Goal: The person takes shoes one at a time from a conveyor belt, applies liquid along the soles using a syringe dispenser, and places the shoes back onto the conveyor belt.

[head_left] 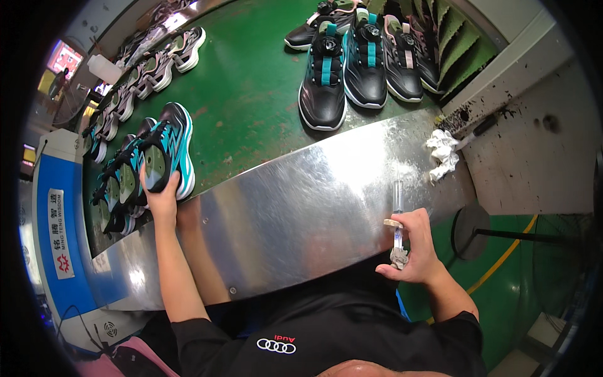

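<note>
My left hand (pixel 161 193) grips the heel end of a black and teal sneaker (pixel 181 143) with a white sole. The shoe is tilted on its side at the end of a row of similar sneakers (pixel 120 173) on the left. In my right hand (pixel 417 244) is a clear syringe (pixel 397 200), its tip pointing away from me over the metal bench edge. My fingers wrap its flange and plunger, and a pale, lumpy wad sits at the plunger's end.
Several black sneakers (pixel 322 94) stand on the green tabletop (pixel 251 81) at the far right, beside green dividers (pixel 461 47). Crumpled white tissue (pixel 443 151) and a dark-handled brush (pixel 480 129) lie at the right of the metal strip (pixel 282 213). More grey-pink shoes (pixel 157 70) line the far left, near a white bottle (pixel 104 69).
</note>
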Tool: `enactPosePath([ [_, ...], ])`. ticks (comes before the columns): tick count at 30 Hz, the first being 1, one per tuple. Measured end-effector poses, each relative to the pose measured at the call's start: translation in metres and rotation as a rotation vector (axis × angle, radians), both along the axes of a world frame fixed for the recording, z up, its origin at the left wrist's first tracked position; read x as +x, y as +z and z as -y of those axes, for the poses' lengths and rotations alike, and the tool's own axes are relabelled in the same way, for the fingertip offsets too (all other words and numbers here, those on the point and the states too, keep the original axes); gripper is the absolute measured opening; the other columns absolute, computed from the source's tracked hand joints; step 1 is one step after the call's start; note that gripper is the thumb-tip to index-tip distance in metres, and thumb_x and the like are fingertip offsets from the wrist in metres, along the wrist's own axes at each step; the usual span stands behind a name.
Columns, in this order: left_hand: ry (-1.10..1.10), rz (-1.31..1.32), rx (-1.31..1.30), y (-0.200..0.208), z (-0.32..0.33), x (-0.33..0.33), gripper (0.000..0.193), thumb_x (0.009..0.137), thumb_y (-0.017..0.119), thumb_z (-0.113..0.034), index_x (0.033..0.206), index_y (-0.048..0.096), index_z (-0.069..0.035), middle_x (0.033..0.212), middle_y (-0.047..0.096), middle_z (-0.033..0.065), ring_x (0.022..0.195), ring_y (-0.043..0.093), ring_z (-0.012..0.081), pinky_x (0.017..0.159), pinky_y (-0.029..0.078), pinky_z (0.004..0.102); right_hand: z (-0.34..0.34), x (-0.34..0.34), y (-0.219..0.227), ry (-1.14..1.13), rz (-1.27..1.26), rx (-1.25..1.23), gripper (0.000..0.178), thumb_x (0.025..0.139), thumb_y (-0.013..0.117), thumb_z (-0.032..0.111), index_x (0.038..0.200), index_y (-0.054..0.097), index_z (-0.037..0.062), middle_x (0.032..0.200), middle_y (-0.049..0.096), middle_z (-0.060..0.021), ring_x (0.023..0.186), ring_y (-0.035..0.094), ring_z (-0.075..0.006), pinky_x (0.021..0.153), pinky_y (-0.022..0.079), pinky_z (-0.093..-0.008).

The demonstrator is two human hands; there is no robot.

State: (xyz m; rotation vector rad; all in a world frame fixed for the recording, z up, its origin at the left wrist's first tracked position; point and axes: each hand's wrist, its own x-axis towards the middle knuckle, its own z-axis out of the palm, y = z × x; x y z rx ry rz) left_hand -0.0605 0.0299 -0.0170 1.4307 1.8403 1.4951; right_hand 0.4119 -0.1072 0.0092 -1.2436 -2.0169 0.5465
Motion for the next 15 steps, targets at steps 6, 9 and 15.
enactPosePath([
  [6,-0.153,0.169,0.032,0.034,-0.012,0.002,0.067,0.074,0.067,0.003,0.134,0.038,-0.001,0.125,0.05,0.0089,0.113,0.048,0.0188,0.1,0.035,0.0308,0.008,0.007,-0.002,-0.016,-0.059,-0.061,0.079,0.059,0.08,0.045,0.117,0.046,0.003,0.097,0.051,-0.0106,0.082,0.042,-0.0259,0.074,0.038,-0.0352],
  [9,-0.273,0.347,-0.018,0.055,0.031,0.001,0.075,0.073,0.065,0.0,0.14,0.031,-0.003,0.131,0.047,0.0101,0.118,0.047,0.0202,0.103,0.033,0.0316,0.011,0.013,0.001,-0.028,-0.093,-0.16,0.08,0.061,0.078,0.048,0.119,0.045,0.0028,0.1,0.051,-0.0112,0.084,0.043,-0.0256,0.075,0.039,-0.0344],
  [15,-0.308,-0.088,-0.104,0.046,0.161,0.065,0.093,0.065,0.079,-0.021,0.137,0.026,0.003,0.129,0.041,0.0155,0.116,0.044,0.0248,0.098,0.038,0.0373,0.008,0.02,-0.007,-0.047,-0.204,-0.249,0.085,0.06,0.078,0.05,0.121,0.044,0.0024,0.1,0.045,-0.0114,0.09,0.045,-0.0253,0.081,0.039,-0.0338],
])
